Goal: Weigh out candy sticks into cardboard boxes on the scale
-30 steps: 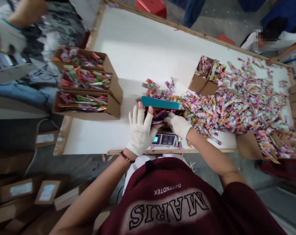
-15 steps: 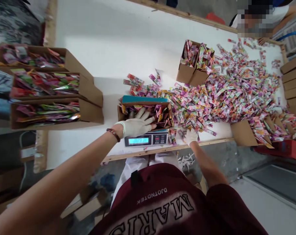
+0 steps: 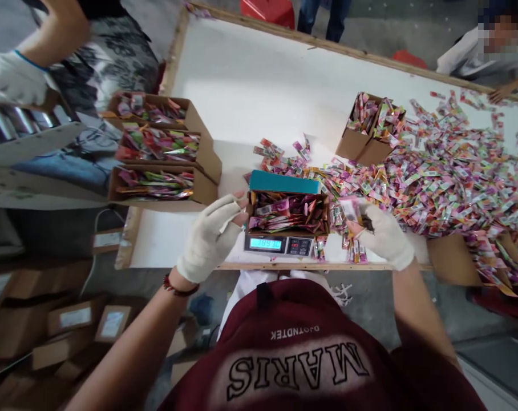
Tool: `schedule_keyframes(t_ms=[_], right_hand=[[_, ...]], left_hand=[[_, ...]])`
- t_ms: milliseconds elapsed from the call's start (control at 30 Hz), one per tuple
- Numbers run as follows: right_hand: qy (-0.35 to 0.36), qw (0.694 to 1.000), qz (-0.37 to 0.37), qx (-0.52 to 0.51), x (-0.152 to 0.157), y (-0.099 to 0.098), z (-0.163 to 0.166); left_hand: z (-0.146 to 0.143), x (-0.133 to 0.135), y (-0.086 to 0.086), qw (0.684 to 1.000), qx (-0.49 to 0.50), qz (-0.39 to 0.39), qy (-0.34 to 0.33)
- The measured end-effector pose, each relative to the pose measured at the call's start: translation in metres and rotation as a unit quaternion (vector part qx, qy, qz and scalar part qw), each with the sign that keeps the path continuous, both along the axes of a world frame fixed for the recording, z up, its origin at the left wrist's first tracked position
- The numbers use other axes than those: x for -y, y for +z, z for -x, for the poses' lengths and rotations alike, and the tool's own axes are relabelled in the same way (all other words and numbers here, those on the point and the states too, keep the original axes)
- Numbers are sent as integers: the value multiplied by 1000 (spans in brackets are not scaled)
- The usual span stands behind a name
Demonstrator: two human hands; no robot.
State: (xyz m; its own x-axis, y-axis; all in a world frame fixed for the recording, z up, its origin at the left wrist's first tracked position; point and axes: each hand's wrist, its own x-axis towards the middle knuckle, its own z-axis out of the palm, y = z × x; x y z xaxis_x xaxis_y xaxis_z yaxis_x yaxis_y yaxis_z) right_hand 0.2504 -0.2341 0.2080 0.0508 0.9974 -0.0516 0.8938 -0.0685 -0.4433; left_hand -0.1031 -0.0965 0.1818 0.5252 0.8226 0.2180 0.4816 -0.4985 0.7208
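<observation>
A cardboard box [image 3: 287, 231] full of colourful sachets sits on a digital scale [image 3: 279, 244] at the near table edge, a teal lid [image 3: 283, 183] standing behind it. My left hand [image 3: 211, 237], in a white glove, hovers just left of the box with fingers loosely curled and nothing clearly in it. My right hand [image 3: 381, 235], also gloved, is to the right of the box and grips a few sachets [image 3: 349, 208] taken from the big loose pile [image 3: 447, 171].
Three open boxes of sachets [image 3: 156, 185] line the table's left side; another filled box [image 3: 367, 128] stands beyond the pile. A co-worker's gloved hand [image 3: 13, 80] is far left, another person's hand [image 3: 498, 94] at the far right. Cartons lie on the floor.
My left hand came out of the box on the scale and now hovers beside it. My right hand rose from the table edge holding sachets.
</observation>
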Motion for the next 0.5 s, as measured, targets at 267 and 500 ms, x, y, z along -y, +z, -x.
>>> schedule_keyframes(t_ms=[267, 500], right_hand=[[38, 995, -48, 83, -54, 17, 44], [-69, 992, -94, 38, 0, 14, 5]], left_hand=[[32, 20, -4, 994, 7, 52, 92], [32, 21, 0, 993, 23, 58, 101]])
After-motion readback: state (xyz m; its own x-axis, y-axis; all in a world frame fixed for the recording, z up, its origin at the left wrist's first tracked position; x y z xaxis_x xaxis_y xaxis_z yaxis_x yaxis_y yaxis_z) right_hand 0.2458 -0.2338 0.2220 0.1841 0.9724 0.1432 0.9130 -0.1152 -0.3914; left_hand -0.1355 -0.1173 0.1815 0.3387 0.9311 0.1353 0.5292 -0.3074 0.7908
